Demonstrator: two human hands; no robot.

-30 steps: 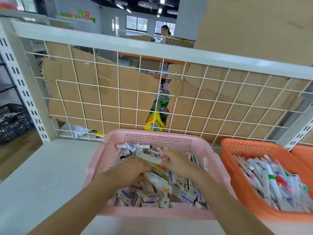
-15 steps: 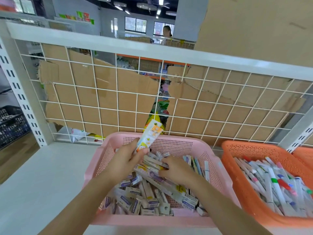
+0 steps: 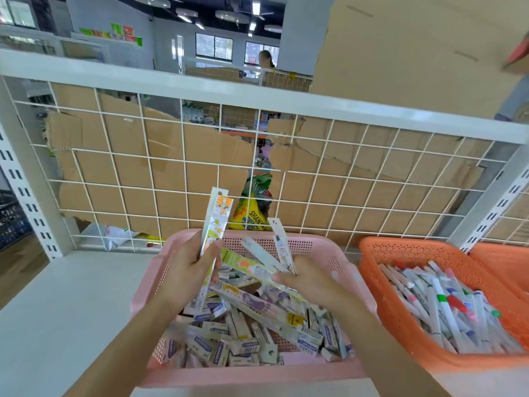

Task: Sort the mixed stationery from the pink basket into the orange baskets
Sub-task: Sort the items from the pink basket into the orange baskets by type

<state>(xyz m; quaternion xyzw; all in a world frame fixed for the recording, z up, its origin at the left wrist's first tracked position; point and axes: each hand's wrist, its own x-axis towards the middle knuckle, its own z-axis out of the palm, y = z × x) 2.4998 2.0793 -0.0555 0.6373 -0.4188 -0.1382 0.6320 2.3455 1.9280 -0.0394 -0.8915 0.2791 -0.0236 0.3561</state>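
The pink basket [image 3: 312, 245] stands in front of me, full of small eraser boxes [image 3: 243, 345] and long flat printed packs. My left hand [image 3: 186, 273] grips one long pack [image 3: 215, 222] upright above the basket's left side. My right hand [image 3: 305, 280] holds a fan of several long packs [image 3: 282, 249] over the basket's middle. To the right stands an orange basket [image 3: 400, 250] filled with marker pens [image 3: 446, 305]. A second orange basket [image 3: 503, 262] shows at the far right edge.
A white wire grid [image 3: 315, 173] backed with cardboard closes off the shelf behind the baskets. The white shelf top [image 3: 65, 296] stretches to the left of the pink basket. A yellow bag [image 3: 249, 216] lies behind the grid. A white upright [image 3: 20, 179] stands at left.
Both hands have risen out of the pile. The left hand lifted its long pack higher and upright, and the right hand has picked up several long packs, now fanned out.
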